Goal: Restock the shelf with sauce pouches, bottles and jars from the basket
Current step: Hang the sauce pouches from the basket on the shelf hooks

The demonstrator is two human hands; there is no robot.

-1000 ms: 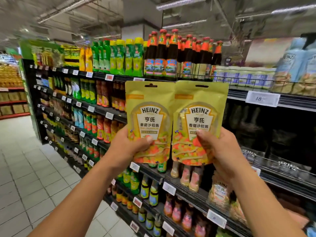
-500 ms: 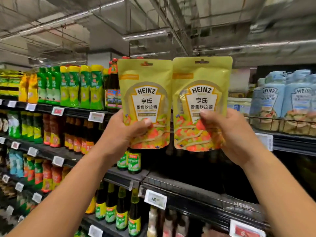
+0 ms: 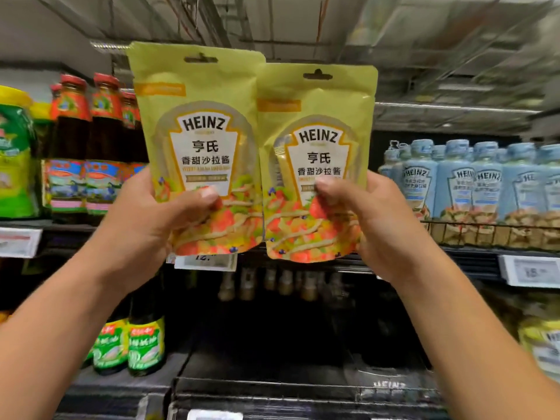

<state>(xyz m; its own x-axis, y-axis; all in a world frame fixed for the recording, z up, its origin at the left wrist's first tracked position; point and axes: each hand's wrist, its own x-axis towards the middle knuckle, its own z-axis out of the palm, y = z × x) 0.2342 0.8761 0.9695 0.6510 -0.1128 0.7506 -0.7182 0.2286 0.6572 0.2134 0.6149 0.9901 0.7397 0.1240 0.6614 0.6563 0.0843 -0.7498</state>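
While higher vs. 0.5 s ago, both hands [image 3: 145,225] [image 3: 385,228] each pinching a Heinz pouch [image 3: 200,116] [image 3: 321,125], upright.

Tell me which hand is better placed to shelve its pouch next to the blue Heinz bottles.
Probably the right hand. Its pouch is on the side nearer the blue Heinz bottles, while the left hand holds its pouch in front of the dark sauce bottles.

Two yellow-green Heinz sauce pouches [image 3: 197,140] [image 3: 318,165], upright, side by side, edges overlapping
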